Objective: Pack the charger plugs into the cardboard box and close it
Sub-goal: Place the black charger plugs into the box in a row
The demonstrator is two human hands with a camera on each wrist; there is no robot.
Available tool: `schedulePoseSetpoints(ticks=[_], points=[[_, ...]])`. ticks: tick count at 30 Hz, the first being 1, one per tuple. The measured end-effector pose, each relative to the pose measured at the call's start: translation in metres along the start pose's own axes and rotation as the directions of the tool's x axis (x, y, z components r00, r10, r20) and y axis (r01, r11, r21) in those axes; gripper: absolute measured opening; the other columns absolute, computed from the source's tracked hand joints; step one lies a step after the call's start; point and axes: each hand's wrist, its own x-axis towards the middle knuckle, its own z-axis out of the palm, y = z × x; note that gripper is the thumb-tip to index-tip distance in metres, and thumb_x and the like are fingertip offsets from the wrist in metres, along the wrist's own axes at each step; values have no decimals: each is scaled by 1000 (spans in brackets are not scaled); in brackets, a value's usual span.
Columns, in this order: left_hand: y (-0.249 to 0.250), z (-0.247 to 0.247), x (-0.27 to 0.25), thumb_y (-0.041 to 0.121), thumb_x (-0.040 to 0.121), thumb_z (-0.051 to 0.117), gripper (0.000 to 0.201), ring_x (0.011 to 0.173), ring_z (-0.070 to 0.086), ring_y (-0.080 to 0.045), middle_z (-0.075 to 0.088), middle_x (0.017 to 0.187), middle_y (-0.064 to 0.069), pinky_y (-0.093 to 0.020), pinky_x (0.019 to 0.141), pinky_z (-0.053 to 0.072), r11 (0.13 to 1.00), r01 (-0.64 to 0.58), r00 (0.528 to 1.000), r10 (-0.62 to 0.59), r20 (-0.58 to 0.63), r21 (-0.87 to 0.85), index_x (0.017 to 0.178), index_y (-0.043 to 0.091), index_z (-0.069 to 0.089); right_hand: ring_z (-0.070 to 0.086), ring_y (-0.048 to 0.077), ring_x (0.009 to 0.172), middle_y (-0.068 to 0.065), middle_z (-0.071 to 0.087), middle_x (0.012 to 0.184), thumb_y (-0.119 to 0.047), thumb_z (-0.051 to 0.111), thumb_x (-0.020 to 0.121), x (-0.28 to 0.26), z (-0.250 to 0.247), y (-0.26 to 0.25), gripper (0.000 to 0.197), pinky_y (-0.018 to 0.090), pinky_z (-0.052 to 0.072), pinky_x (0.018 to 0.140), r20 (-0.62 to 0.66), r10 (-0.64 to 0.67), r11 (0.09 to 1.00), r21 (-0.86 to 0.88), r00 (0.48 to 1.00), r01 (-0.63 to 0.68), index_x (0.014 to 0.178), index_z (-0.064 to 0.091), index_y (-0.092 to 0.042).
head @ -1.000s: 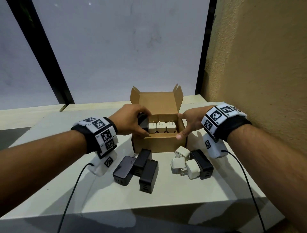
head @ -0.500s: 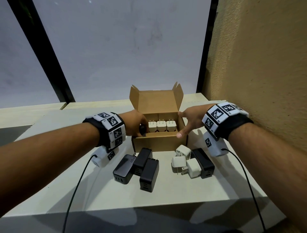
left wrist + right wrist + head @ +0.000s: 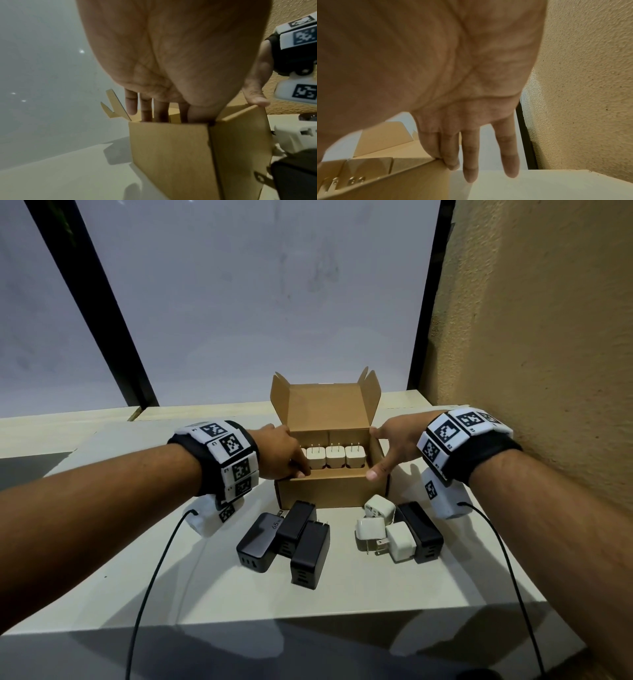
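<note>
Open cardboard box (image 3: 322,493) holds upright white plugs (image 3: 335,456).

Your head view looks forward and down from above and behind both forearms, taking in the whole box (image 3: 330,455) with the table (image 3: 359,604) in front of it and the wall beyond. Your left wrist view sits very close under the left hand (image 3: 171,60), facing the box's outside left wall, and the right wrist view hugs the right hand (image 3: 453,88) over the box's right rim; all three share that box.

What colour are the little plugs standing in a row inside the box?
White. The charger plugs in the cardboard box show best in the head view.
</note>
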Motion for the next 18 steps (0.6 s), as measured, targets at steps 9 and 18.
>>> schedulePoseSetpoints(ticks=[9,18], points=[[41,-18,-74,67,80,51,62,124,36,-10,47,136,12,-32,104,36,945,-267,946,220,-236,-190,133,37,49,53,30,121,10,59,131,-84,59,58,3,3,0,118,48,41,104,3,-10,1000,22,1000,10,149,29,-15],[77,9,-86,74,72,57,85,124,37,-13,50,135,8,-26,106,29,972,-232,965,225,-132,-38,142,29,38,52,30,122,11,57,132,-79,60,63,2,2,1,116,45,41,105,6,3,1000,14,1000,-3,151,25,-13]])
